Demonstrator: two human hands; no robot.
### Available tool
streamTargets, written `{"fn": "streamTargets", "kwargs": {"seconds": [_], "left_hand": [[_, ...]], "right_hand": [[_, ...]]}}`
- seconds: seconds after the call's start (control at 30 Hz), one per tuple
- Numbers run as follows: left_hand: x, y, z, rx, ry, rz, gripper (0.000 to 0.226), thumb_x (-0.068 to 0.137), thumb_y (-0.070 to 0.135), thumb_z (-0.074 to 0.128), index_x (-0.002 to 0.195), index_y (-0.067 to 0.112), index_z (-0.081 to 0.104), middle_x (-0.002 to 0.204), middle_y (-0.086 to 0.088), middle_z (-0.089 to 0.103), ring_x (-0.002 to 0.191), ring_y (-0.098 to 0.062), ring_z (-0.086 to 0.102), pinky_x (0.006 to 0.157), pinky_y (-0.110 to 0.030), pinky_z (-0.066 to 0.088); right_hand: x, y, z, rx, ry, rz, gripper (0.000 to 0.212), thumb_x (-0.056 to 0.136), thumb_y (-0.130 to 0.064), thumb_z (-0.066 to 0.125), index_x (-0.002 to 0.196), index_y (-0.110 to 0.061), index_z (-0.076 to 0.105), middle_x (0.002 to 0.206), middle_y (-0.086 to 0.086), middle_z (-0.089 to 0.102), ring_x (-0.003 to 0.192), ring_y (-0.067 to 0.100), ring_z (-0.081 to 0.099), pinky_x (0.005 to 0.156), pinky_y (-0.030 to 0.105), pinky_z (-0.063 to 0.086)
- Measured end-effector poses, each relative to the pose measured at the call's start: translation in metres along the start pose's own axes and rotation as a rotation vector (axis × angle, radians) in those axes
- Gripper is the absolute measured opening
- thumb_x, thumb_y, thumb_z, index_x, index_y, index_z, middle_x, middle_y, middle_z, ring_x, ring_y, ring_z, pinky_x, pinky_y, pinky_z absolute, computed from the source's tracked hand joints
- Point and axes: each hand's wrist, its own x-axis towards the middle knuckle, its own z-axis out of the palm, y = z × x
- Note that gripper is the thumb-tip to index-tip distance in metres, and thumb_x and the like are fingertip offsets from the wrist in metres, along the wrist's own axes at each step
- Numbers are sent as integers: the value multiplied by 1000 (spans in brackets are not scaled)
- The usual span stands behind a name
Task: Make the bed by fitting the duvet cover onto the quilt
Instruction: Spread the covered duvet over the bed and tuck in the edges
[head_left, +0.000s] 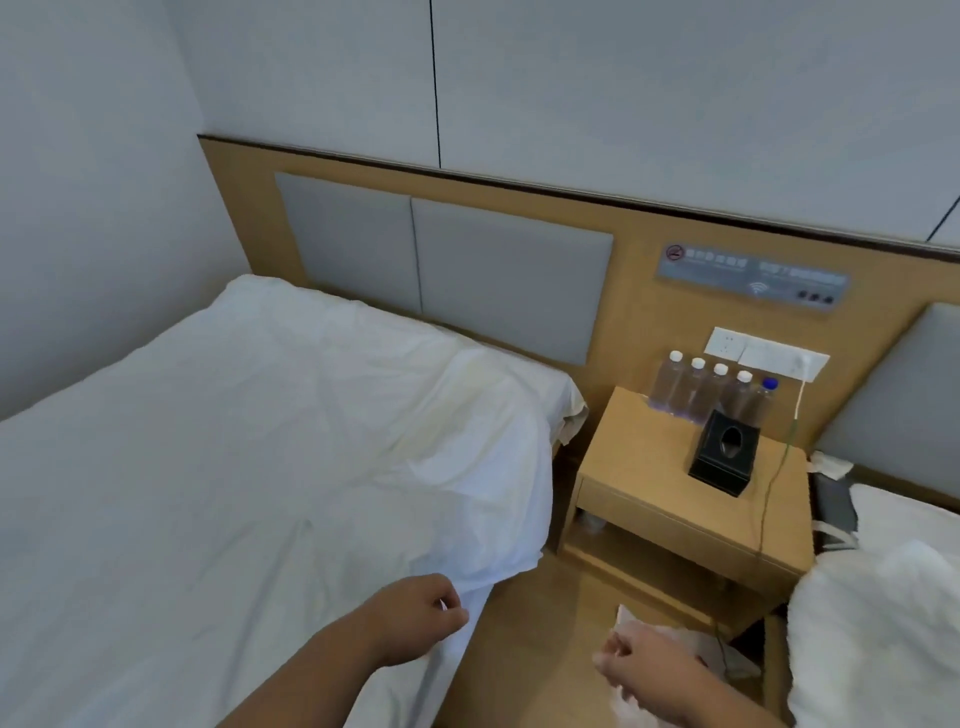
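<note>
A white duvet cover (270, 447) lies spread over the left bed, wrinkled, with its right edge draped over the bedside. A yellowish layer, maybe the quilt (569, 410), shows at the bed's head-end corner. My left hand (415, 618) is closed on the cover's hanging edge near the bed's side. My right hand (644, 670) hovers over the floor between the beds, fingers curled; whether it holds anything I cannot tell. A pale plastic bag (691, 644) lies just behind it.
A wooden nightstand (649, 483) stands between the beds with several water bottles (711, 389) and a black tissue box (724, 452). A cable (779, 467) hangs from the wall socket. A second bed with white bedding (878, 623) is at the right.
</note>
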Motion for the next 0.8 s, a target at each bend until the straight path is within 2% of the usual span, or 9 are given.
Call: {"fn": "streamTargets", "kwargs": {"seconds": [0.07, 0.13, 0.2, 0.33, 0.43, 0.5, 0.57, 0.7, 0.8], "left_hand": [[18, 8, -11, -51, 14, -37, 18, 90, 48, 56, 92, 32, 64, 98, 9, 68, 86, -10, 64, 86, -30, 53], [33, 10, -19, -99, 31, -74, 20, 88, 49, 57, 93, 31, 65, 97, 7, 69, 85, -12, 68, 84, -32, 54], [51, 10, -29, -128, 36, -111, 22, 88, 49, 58, 94, 30, 65, 97, 5, 71, 85, -12, 71, 82, -32, 56], [109, 5, -57, -172, 28, -165, 22, 88, 47, 58, 95, 28, 66, 96, 6, 73, 80, -5, 72, 80, -31, 55], [168, 3, -83, -212, 12, -164, 22, 85, 50, 60, 93, 31, 67, 95, 9, 73, 81, -3, 72, 83, -32, 56], [211, 6, -106, -241, -14, -150, 22, 84, 51, 61, 91, 31, 68, 95, 9, 73, 84, -3, 72, 84, -33, 56], [252, 12, -133, -231, -40, -123, 22, 86, 50, 61, 92, 30, 67, 96, 8, 73, 86, -4, 71, 83, -33, 55], [320, 31, -185, -199, -80, -107, 23, 89, 51, 60, 95, 30, 67, 98, 8, 73, 85, -2, 72, 89, -35, 55], [356, 44, -205, -191, -123, -105, 24, 90, 52, 60, 96, 30, 66, 100, 9, 73, 85, -1, 72, 92, -37, 55]], "right_hand": [[16, -23, -31, -11, -67, -34, 17, 87, -50, 63, 94, -35, 67, 105, -7, 71, 102, 8, 65, 104, 37, 47], [29, -50, -54, -16, -98, -74, 15, 93, -44, 62, 98, -30, 66, 95, -7, 72, 93, 8, 67, 95, 32, 53], [51, -66, -65, -16, -127, -76, 16, 92, -44, 64, 98, -29, 67, 93, -7, 73, 90, 8, 68, 89, 29, 55], [99, -91, -87, -43, -208, -52, 20, 89, -48, 65, 98, -30, 68, 93, -6, 74, 89, 7, 68, 96, 30, 51], [136, -106, -106, -51, -244, -22, 20, 91, -47, 66, 101, -30, 69, 98, -9, 71, 90, 3, 66, 85, 19, 51], [166, -116, -122, -89, -216, 27, 20, 88, -51, 69, 97, -34, 72, 100, -13, 70, 95, -1, 64, 93, 20, 49], [193, -126, -140, -89, -193, 74, 18, 89, -47, 68, 98, -32, 72, 102, -12, 70, 98, 1, 64, 95, 21, 49], [237, -142, -169, 19, -176, 151, 18, 96, -35, 62, 102, -20, 70, 100, 0, 74, 88, 12, 70, 80, 24, 55], [267, -146, -182, 89, -180, 172, 18, 99, -30, 56, 104, -16, 66, 99, 4, 74, 71, 8, 64, 66, 22, 52]]}}
